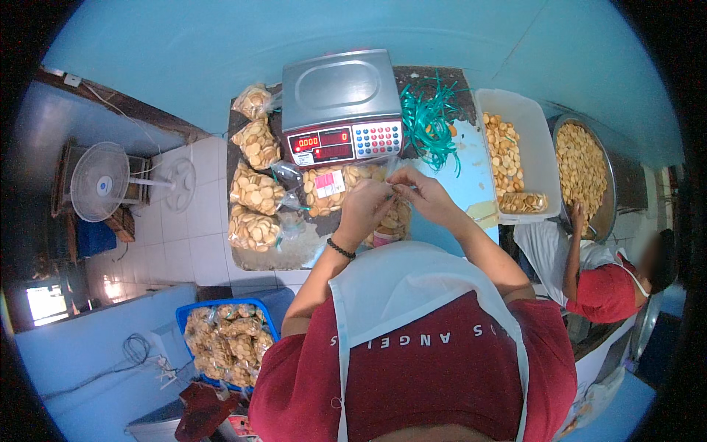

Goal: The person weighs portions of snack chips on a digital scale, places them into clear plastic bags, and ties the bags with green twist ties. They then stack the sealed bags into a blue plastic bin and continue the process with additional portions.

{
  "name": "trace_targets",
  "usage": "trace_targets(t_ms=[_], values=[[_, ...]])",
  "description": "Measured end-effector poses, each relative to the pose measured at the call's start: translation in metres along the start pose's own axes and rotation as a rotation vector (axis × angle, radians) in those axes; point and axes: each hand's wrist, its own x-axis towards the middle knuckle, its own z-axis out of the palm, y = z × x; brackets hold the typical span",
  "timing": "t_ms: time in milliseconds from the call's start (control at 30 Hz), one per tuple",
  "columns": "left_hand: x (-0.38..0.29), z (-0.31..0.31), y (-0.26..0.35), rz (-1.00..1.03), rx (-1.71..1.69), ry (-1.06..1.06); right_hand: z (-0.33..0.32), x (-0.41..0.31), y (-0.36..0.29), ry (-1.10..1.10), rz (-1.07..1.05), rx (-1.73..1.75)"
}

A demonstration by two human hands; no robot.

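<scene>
My left hand (362, 209), with a dark beaded bracelet at the wrist, and my right hand (424, 194) meet with pinched fingers at the gathered neck of a clear plastic bag of round biscuits (395, 222). This bag stands upright against my white apron (397, 271), partly hidden by my left hand. Whether a ribbon is between the fingertips is too small to tell. Just beyond my hands lies another filled bag with a pink and white label (330, 184). Behind it stands a digital scale (341, 105) with a bare steel pan and lit red displays.
Several tied biscuit bags (255, 190) line the table's left edge. Green ribbons (431, 124) lie right of the scale. A plastic bin (538, 160) and a metal basin (609, 188) hold loose biscuits; a co-worker (602, 287) reaches into the basin. A blue crate (268, 312) holds filled bags.
</scene>
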Motion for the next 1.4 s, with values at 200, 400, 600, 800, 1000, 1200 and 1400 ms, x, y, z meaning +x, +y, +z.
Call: trace_targets(t_ms=[200, 400, 600, 800, 1000, 1200, 1400], values=[[-0.002, -0.004, -0.002, -0.498, -0.675, 0.010, -0.002, 0.000, 0.008, -0.074, -0.133, -0.165], [0.007, -0.017, -0.003, 0.117, 0.159, 0.034, 0.008, 0.010, 0.013, -0.029, -0.017, 0.019], [0.008, -0.010, 0.003, 0.096, 0.119, 0.120, 0.011, 0.014, 0.009, -0.006, 0.002, -0.230], [0.007, -0.014, 0.007, 0.103, 0.124, 0.146, 0.016, 0.012, -0.001, 0.015, -0.001, -0.048], [-0.002, -0.017, -0.002, 0.022, 0.042, 0.125, 0.011, 0.011, 0.019, 0.101, -0.100, -0.221], [-0.027, -0.027, -0.017, -0.454, -0.153, 0.092, -0.005, 0.007, 0.039, 0.187, -0.204, -0.369], [-0.014, -0.017, -0.003, -0.466, -0.091, 0.001, 0.006, 0.003, 0.020, 0.131, -0.252, -0.222]])
